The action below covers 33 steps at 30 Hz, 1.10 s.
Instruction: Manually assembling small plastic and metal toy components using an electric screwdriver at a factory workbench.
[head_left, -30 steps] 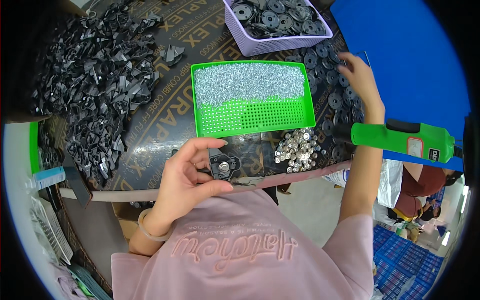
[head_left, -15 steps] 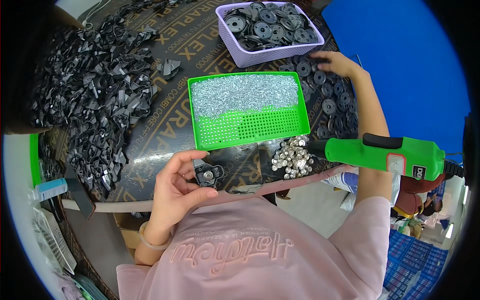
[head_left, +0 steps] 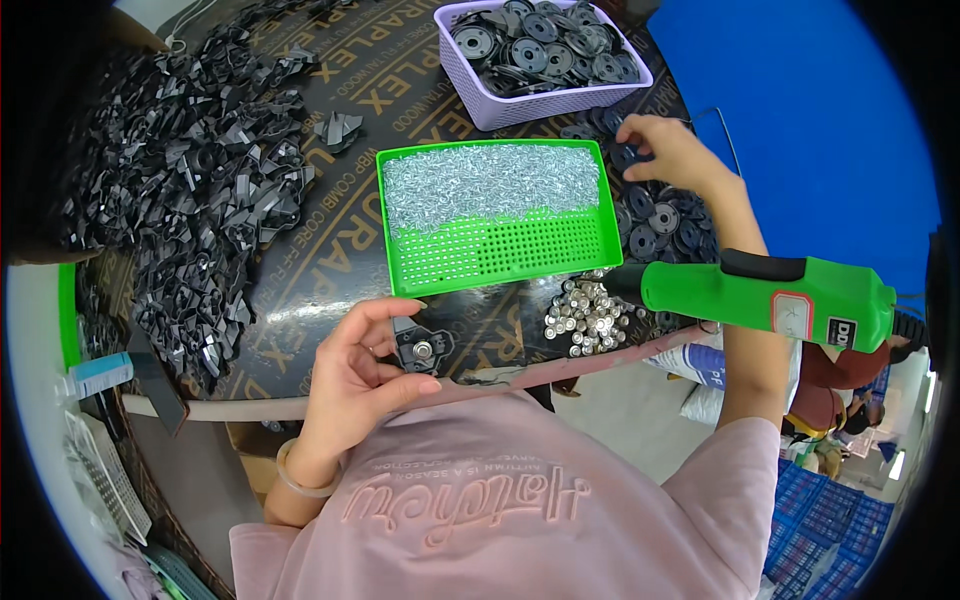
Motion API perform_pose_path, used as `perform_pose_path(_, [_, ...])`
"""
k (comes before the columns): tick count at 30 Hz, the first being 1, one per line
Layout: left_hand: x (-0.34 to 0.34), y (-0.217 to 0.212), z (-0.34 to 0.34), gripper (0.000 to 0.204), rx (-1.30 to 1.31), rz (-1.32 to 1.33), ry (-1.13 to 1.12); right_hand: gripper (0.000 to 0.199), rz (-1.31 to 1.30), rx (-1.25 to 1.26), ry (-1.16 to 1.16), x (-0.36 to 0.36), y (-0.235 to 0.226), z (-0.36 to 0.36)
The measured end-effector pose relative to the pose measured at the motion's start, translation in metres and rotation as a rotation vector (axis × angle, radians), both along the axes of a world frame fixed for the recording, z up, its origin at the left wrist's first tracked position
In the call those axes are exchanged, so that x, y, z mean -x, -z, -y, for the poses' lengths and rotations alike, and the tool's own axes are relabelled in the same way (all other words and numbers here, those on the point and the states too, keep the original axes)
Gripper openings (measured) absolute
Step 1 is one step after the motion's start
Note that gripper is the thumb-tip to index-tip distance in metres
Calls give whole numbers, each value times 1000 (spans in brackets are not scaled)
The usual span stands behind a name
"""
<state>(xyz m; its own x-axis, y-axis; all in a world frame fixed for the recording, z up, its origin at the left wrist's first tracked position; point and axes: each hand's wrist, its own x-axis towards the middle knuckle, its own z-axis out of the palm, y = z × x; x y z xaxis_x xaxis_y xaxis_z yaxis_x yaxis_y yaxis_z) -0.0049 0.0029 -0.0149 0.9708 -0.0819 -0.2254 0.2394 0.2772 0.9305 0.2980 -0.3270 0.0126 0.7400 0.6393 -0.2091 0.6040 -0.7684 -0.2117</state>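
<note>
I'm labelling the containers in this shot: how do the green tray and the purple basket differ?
Color: the tray is bright green, the basket pale purple.
Depth: the tray is shallow, the basket has taller walls.
Contents: small silvery pieces leave part of the tray's floor bare; dark discs heap the basket.
Both are roughly rectangular, open-topped and perforated, and stand on the table.

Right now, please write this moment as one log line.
left hand: at black bracket, grip unclear | right hand: fingers apart, over black discs | green tray: partly filled, small silver parts
</note>
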Motion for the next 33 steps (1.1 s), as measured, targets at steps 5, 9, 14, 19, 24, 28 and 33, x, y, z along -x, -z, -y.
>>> perform_pose_path(5, [5,-1,0,65,23,-28,-39,34,210,71,-15,9,31,-9])
perform_pose_path(9, [8,-2,-3,65,22,2,-28,24,171,-64,140,21,30,6])
perform_pose_path(14, [7,-2,-5,65,18,-27,-34,18,88,-576,518,55,8,16])
perform_pose_path(19, [2,-2,-6,65,14,14,34,19,32,-666,920,137,3,37])
perform_pose_path(24, [-1,-8,0,68,45,-46,29,17,-279,-917,1052,219,14,55])
perform_pose_path(28, [-5,-5,5,68,91,-65,47,34,-728,-1159,1016,256,21,31])
perform_pose_path(33, [-4,0,7,67,91,-50,93,38,-927,-1366,888,262,22,-13])
